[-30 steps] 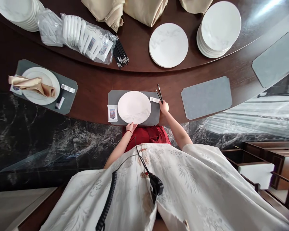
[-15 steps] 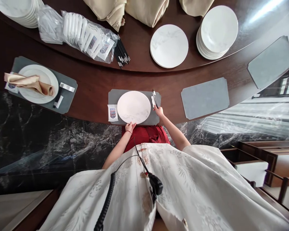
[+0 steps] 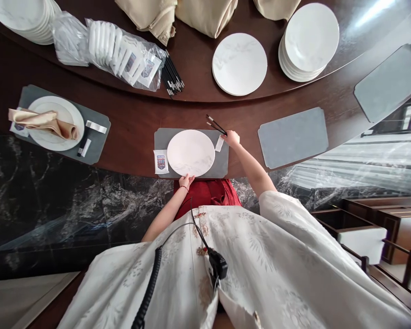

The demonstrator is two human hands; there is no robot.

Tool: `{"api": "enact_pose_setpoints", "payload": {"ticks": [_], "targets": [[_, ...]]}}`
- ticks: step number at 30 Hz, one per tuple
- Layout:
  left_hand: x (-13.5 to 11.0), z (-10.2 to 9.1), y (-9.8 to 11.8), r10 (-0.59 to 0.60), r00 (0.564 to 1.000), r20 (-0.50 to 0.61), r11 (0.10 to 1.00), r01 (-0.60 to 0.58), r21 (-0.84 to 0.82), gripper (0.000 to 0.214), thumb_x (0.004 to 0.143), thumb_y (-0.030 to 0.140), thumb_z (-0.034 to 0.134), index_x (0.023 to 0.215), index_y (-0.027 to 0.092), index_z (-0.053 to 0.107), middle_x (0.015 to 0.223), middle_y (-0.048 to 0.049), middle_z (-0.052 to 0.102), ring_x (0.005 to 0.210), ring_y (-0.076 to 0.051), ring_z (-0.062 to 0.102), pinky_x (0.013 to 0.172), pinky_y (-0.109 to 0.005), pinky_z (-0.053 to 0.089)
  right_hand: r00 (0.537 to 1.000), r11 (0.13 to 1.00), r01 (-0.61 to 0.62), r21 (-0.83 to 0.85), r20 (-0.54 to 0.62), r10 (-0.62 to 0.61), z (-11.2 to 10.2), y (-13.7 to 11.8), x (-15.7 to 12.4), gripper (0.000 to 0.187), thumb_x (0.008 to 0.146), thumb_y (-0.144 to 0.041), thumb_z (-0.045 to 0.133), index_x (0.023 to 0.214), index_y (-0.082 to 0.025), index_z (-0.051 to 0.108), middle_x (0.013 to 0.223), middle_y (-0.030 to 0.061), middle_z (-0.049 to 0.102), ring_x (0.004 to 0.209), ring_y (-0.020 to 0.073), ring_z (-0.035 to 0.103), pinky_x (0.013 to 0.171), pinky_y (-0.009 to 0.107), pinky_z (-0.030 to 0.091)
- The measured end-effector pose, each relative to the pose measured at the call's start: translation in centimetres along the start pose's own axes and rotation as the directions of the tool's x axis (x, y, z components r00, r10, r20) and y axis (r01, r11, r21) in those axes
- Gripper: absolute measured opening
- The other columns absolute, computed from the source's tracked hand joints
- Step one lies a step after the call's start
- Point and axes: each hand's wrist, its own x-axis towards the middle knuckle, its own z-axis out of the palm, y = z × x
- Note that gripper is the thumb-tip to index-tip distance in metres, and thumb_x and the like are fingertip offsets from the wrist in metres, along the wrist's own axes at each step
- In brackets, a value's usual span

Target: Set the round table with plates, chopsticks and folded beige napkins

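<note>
A white marbled plate (image 3: pixel 191 153) lies on a grey placemat (image 3: pixel 222 169) at the table's near edge. At its near rim, my left hand (image 3: pixel 186 181) rests with the fingertips apart and touching the edge. My right hand (image 3: pixel 232 138) is closed around a pair of black chopsticks (image 3: pixel 218 125) with silvery ends. Their ends point up and left, past the mat's far right corner. Just below them, a small white paper-wrapped strip (image 3: pixel 219 143) lies on the mat. Left of the plate sits a white packet (image 3: pixel 161 161) with a printed emblem.
A laid setting with a folded gold napkin (image 3: pixel 51 123) is at the left. Grey placemats (image 3: pixel 294 137) lie to the right. On the raised inner tabletop are plates (image 3: pixel 239 64), a plate stack (image 3: pixel 310 43), loose chopsticks (image 3: pixel 173 75), a plastic bag of packets (image 3: pixel 123 55) and gold cloths (image 3: pixel 207 16).
My right hand has moved away from me and slightly right, and the chopsticks have tilted left. The wrapped strip on the mat has tilted. My left hand stays at the plate's rim.
</note>
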Motion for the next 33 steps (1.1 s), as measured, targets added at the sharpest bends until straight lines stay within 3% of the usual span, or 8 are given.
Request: {"api": "enact_pose_setpoints", "payload": {"ticks": [3, 6, 10, 15, 22, 28, 33], "targets": [[0.0, 0.1, 0.0, -0.022, 1.0, -0.011, 0.999, 0.022, 0.028, 0.019, 0.091, 0.015, 0.066, 0.079, 0.014, 0.052, 0.072, -0.0047, 0.065, 0.082, -0.017, 0.075, 0.08, -0.026, 0.062, 0.978, 0.972, -0.174, 0.157, -0.091, 0.19, 0.4, 2.1, -1.8, 0.03, 0.093, -0.044, 0.058, 0.1, -0.017, 0.069, 0.103, 0.0134, 0.07, 0.096, 0.0251, 0.066, 0.087, 0.035, 0.051], [0.2, -0.1, 0.5, -0.067, 0.998, -0.008, 0.995, 0.067, 0.072, 0.012, 0.094, 0.016, 0.062, 0.085, 0.012, 0.056, 0.071, -0.0062, 0.066, 0.076, -0.015, 0.074, 0.074, -0.022, 0.062, 0.934, 0.897, -0.287, 0.336, -0.111, 0.34, 1.4, 3.2, -3.9, 0.034, 0.093, -0.045, 0.058, 0.101, -0.015, 0.071, 0.102, 0.0139, 0.072, 0.093, 0.0238, 0.068, 0.086, 0.034, 0.052], [0.6, -1.0, 2.0, -0.167, 0.986, 0.012, 0.975, 0.163, 0.154, 0.008, 0.093, 0.014, 0.063, 0.091, 0.007, 0.061, 0.073, -0.0128, 0.07, 0.072, -0.019, 0.074, 0.067, -0.025, 0.063, 0.881, 0.744, -0.358, 0.564, -0.058, 0.469, 3.3, 2.5, -6.3, 0.034, 0.089, -0.043, 0.063, 0.102, -0.013, 0.073, 0.1, 0.0138, 0.074, 0.092, 0.0227, 0.069, 0.084, 0.03, 0.053], [0.8, -1.3, 3.0, -0.204, 0.979, 0.0, 0.96, 0.2, 0.197, 0.006, 0.091, 0.01, 0.064, 0.095, 0.006, 0.065, 0.082, -0.0162, 0.072, 0.08, -0.02, 0.075, 0.075, -0.026, 0.063, 0.826, 0.6, -0.377, 0.706, -0.037, 0.562, 5.0, 1.1, -7.9, 0.036, 0.089, -0.043, 0.061, 0.104, -0.013, 0.074, 0.101, 0.0134, 0.075, 0.089, 0.0214, 0.07, 0.082, 0.028, 0.053], [0.3, -0.7, 2.5, -0.187, 0.982, -0.015, 0.968, 0.187, 0.166, 0.019, 0.098, 0.012, 0.052, 0.107, 0.002, 0.065, 0.087, -0.018, 0.073, 0.088, -0.019, 0.075, 0.073, -0.018, 0.062, 0.836, 0.646, -0.39, 0.656, -0.042, 0.547, 5.3, 1.3, -7.9, 0.036, 0.089, -0.045, 0.06, 0.106, -0.016, 0.074, 0.103, 0.0127, 0.074, 0.095, 0.0219, 0.07, 0.086, 0.03, 0.052], [-0.2, -1.0, 2.6, -0.171, 0.985, -0.026, 0.975, 0.173, 0.14, 0.028, 0.094, 0.016, 0.062, 0.119, 0.002, 0.062, 0.092, -0.0187, 0.074, 0.088, -0.021, 0.076, 0.075, -0.022, 0.064, 0.853, 0.682, -0.363, 0.635, -0.068, 0.517, 5.9, 1.6, -7.6, 0.037, 0.089, -0.048, 0.059, 0.105, -0.018, 0.074, 0.103, 0.0107, 0.074, 0.094, 0.0217, 0.069, 0.087, 0.03, 0.051], [-0.3, -1.4, 2.4, -0.109, 0.994, -0.021, 0.983, 0.111, 0.143, 0.024, 0.095, 0.019, 0.061, 0.112, 0.003, 0.063, 0.085, -0.0146, 0.074, 0.085, -0.018, 0.075, 0.075, -0.018, 0.063, 0.863, 0.713, -0.363, 0.6, -0.073, 0.5, 5.9, 1.6, -7.6, 0.035, 0.091, -0.047, 0.058, 0.104, -0.018, 0.073, 0.103, 0.0097, 0.074, 0.095, 0.0205, 0.068, 0.087, 0.03, 0.051]]}}
